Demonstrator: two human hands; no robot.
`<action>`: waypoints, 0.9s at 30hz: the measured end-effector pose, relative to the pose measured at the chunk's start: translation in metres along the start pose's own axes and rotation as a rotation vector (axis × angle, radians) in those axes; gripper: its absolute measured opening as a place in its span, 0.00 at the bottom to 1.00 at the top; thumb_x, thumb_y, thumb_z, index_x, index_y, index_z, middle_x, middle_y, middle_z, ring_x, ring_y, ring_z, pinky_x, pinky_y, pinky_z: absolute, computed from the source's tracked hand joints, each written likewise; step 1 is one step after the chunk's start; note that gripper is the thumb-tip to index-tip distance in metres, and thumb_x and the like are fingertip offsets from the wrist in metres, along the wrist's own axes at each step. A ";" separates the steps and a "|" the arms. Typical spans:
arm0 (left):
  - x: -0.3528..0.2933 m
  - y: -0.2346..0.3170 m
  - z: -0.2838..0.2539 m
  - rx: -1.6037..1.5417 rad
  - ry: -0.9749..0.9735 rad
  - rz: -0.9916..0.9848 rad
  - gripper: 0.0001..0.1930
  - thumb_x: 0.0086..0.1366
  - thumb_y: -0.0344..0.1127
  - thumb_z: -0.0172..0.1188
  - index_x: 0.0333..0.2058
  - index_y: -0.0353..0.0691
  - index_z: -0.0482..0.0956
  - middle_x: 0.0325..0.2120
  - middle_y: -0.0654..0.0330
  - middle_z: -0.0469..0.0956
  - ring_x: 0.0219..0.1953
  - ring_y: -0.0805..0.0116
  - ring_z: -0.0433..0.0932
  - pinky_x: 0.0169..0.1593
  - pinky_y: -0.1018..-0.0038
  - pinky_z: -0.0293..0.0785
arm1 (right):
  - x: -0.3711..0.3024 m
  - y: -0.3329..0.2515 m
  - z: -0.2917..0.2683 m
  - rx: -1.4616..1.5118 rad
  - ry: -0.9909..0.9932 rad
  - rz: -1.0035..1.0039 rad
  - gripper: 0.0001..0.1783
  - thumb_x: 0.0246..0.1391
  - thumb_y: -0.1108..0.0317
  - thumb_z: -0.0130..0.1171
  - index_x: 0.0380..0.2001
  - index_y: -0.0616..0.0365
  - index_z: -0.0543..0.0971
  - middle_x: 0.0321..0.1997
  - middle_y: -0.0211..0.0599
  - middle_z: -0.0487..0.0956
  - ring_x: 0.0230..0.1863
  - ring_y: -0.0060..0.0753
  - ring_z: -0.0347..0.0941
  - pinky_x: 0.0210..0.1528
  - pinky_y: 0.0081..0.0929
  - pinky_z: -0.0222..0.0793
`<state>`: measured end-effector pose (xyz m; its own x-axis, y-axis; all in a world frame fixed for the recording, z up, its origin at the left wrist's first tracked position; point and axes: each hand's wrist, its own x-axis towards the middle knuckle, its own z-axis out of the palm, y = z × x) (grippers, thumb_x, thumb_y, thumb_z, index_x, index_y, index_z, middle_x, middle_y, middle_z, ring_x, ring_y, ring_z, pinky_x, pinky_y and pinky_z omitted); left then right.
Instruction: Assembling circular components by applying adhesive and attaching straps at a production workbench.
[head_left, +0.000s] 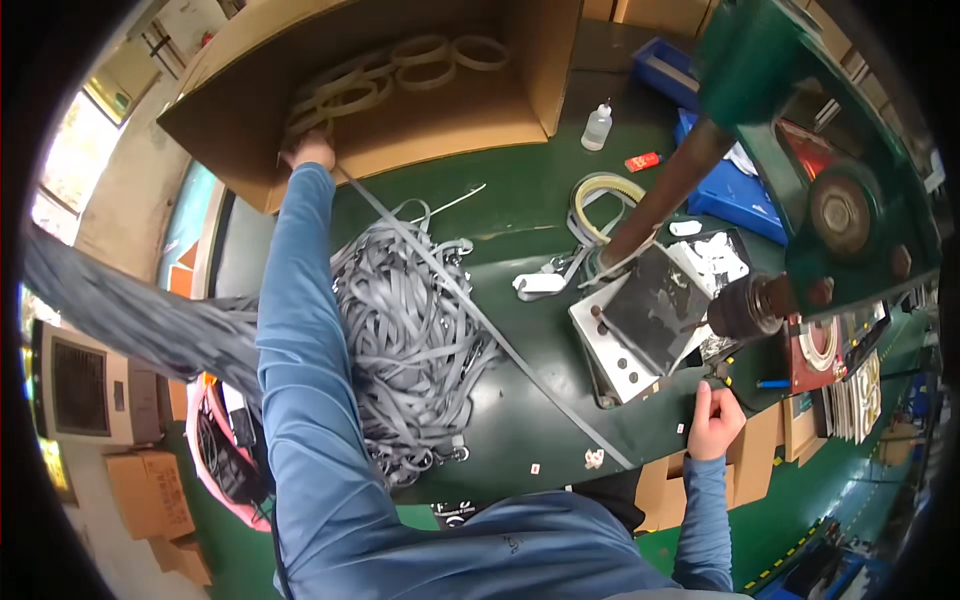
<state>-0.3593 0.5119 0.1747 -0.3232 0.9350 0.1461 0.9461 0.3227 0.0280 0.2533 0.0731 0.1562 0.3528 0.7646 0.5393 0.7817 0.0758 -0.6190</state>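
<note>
My left hand (310,152) reaches into the left end of a big cardboard box (440,140). It looks closed beside the nearest of several cream rings (423,76) in the box; what it grips is hidden. A long grey strap (500,338) runs slantwise across the green table, its far end close to that hand. Under and beside my left forearm lies a heaped tangle of grey straps with metal clips (410,340). My right hand (716,421) is a loose fist, thumb up, at the table's front edge near the green press (840,200). Nothing shows in it.
On the table stand a clear squeeze bottle (597,127), a red tube (643,161), a ribbed yellow ring (600,205) and a white clip-like part (540,284). A black plate (658,308) sits under the press. Blue trays (735,190) line the right rear.
</note>
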 end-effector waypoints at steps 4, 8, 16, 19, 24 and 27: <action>-0.008 0.025 0.001 0.058 0.117 0.088 0.26 0.69 0.48 0.47 0.61 0.42 0.69 0.59 0.48 0.72 0.63 0.53 0.70 0.65 0.36 0.52 | -0.002 0.005 -0.006 -0.073 -0.096 0.078 0.20 0.57 0.70 0.65 0.15 0.60 0.69 0.11 0.29 0.63 0.14 0.21 0.56 0.18 0.26 0.51; -0.063 0.069 -0.066 -0.521 0.398 0.026 0.17 0.65 0.37 0.50 0.48 0.34 0.77 0.49 0.44 0.78 0.51 0.50 0.78 0.53 0.52 0.69 | -0.004 0.011 -0.003 -0.047 -0.051 0.055 0.20 0.58 0.68 0.65 0.16 0.60 0.70 0.11 0.30 0.64 0.14 0.21 0.57 0.19 0.26 0.52; -0.419 0.111 -0.214 -2.371 0.049 0.213 0.11 0.75 0.43 0.49 0.37 0.43 0.72 0.38 0.59 0.75 0.42 0.67 0.71 0.50 0.61 0.66 | -0.028 -0.040 -0.021 0.587 -0.114 -0.093 0.06 0.59 0.77 0.58 0.27 0.67 0.77 0.21 0.34 0.75 0.20 0.21 0.65 0.22 0.20 0.59; -0.519 0.123 -0.209 -2.496 -0.294 0.123 0.13 0.77 0.44 0.44 0.34 0.46 0.65 0.35 0.60 0.69 0.36 0.70 0.64 0.42 0.67 0.63 | -0.036 -0.074 -0.030 1.025 -0.537 0.218 0.39 0.65 0.40 0.52 0.57 0.73 0.72 0.40 0.51 0.83 0.21 0.20 0.71 0.23 0.18 0.64; -0.569 0.143 -0.170 -2.566 -0.612 -0.115 0.13 0.77 0.43 0.44 0.33 0.45 0.64 0.34 0.60 0.68 0.35 0.70 0.63 0.41 0.69 0.62 | -0.032 -0.111 -0.042 1.254 -0.776 0.312 0.25 0.63 0.65 0.56 0.58 0.70 0.71 0.39 0.51 0.84 0.22 0.20 0.73 0.22 0.15 0.69; -0.577 0.143 -0.156 -2.573 -0.620 -0.124 0.13 0.78 0.43 0.43 0.33 0.45 0.64 0.34 0.60 0.68 0.35 0.69 0.64 0.42 0.69 0.62 | -0.030 -0.116 -0.046 1.203 -0.732 0.281 0.20 0.59 0.71 0.58 0.54 0.69 0.75 0.32 0.41 0.84 0.25 0.17 0.76 0.21 0.12 0.68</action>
<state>-0.0343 -0.0044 0.2485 0.0913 0.9945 -0.0518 -0.8725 0.1049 0.4772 0.1758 0.0120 0.2385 -0.2087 0.9680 0.1391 -0.3006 0.0718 -0.9510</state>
